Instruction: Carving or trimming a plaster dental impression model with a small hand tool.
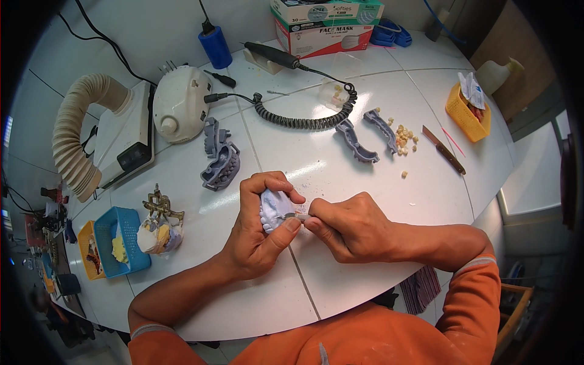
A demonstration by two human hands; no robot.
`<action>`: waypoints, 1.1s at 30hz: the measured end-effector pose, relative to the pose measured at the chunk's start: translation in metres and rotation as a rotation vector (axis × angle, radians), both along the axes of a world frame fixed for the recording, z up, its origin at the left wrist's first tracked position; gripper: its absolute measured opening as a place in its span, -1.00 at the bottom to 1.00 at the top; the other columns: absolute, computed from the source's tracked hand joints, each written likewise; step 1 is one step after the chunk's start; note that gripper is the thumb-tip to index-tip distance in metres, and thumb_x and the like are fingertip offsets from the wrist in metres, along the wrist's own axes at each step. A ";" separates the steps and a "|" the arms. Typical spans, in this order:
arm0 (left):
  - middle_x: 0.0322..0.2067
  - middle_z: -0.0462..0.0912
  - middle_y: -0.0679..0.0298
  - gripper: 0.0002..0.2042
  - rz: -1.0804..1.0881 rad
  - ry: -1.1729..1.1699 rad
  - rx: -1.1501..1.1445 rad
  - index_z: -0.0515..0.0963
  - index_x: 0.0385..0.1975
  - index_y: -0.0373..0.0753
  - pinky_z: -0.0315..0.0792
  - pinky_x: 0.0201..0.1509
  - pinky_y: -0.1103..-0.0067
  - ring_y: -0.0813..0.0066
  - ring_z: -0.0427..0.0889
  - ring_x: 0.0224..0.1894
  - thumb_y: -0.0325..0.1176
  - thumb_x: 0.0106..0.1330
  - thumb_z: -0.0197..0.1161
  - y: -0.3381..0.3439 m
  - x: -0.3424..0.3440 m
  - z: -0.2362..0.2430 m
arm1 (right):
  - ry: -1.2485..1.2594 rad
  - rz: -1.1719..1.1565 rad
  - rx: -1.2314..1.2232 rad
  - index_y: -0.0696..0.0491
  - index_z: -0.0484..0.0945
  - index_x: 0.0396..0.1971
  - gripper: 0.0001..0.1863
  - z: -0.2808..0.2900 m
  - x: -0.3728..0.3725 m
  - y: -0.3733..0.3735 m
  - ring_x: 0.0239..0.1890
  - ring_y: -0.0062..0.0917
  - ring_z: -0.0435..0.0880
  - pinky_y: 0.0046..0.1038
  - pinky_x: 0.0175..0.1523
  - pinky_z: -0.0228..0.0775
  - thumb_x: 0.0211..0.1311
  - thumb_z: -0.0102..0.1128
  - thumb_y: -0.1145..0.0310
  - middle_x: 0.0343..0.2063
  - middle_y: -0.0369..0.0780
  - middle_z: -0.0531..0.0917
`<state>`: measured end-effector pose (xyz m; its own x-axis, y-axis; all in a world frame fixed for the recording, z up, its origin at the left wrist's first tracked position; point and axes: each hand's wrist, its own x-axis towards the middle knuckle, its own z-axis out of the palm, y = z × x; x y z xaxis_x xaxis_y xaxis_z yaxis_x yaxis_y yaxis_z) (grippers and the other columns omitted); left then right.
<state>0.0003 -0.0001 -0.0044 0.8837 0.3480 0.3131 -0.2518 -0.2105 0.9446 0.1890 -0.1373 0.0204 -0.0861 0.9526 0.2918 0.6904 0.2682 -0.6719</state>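
Note:
A pale lavender dental cast (275,205) with a row of moulded teeth sits in my left hand (258,228), the fingers curled around its back and the thumb along its near side. My right hand (350,226) is closed on a small carving tool (292,216). Its metal tip touches the cast near my left thumb, while most of its handle is hidden in the fist. Small pale shavings (311,176) lie on the white table just beyond the hands.
Grey dental moulds (222,164) stand at left; two grey arch-shaped pieces (358,143) lie at right beside loose teeth (403,141) and a brown-handled knife (449,155). Behind are a white control unit (181,103), a coiled cord (304,123) and a handpiece (272,55). A blue basket (131,267) and an articulator (161,213) stand left.

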 end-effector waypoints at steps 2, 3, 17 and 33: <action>0.18 0.27 0.05 -0.52 -0.015 -0.001 0.008 0.06 0.34 -0.28 0.49 0.27 0.39 0.33 0.47 0.25 -0.51 0.53 0.11 0.000 0.000 0.003 | 0.032 -0.023 0.034 0.12 0.56 -0.20 -0.84 -0.003 -0.002 0.001 -0.76 -0.29 0.58 -0.32 -0.63 0.32 0.53 0.18 0.33 -0.71 -0.17 0.62; 0.24 0.25 0.01 -0.47 -0.035 0.019 -0.102 0.02 0.40 -0.30 0.50 0.33 0.37 0.28 0.45 0.32 -0.51 0.55 0.09 -0.003 0.000 0.010 | 0.065 -0.045 0.067 0.15 0.58 -0.09 -0.82 -0.004 -0.002 0.002 -0.73 -0.29 0.62 -0.33 -0.61 0.37 0.54 0.16 0.33 -0.68 -0.16 0.65; 0.56 0.05 -0.10 -0.22 -0.127 0.129 -0.404 -0.18 0.63 -0.16 0.35 0.55 0.19 0.07 0.20 0.59 -0.13 0.60 0.13 0.000 -0.001 0.015 | -0.005 -0.020 0.021 0.11 0.58 -0.20 -0.84 -0.001 0.005 0.002 -0.74 -0.27 0.58 -0.29 -0.61 0.34 0.53 0.16 0.33 -0.65 -0.18 0.66; 0.47 0.18 -0.05 -0.30 -0.132 0.083 -0.344 -0.17 0.60 -0.28 0.27 0.59 0.30 0.14 0.23 0.57 -0.57 0.57 0.03 -0.003 0.001 0.014 | -0.095 -0.037 0.031 0.07 0.51 -0.32 -0.83 0.000 0.000 0.003 -0.74 -0.26 0.58 -0.29 -0.63 0.30 0.44 0.26 0.32 -0.65 -0.18 0.66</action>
<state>0.0015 -0.0029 0.0098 0.9452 0.3022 0.1233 -0.1755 0.1520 0.9727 0.1892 -0.1345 0.0200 -0.0798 0.9462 0.3134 0.7601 0.2612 -0.5950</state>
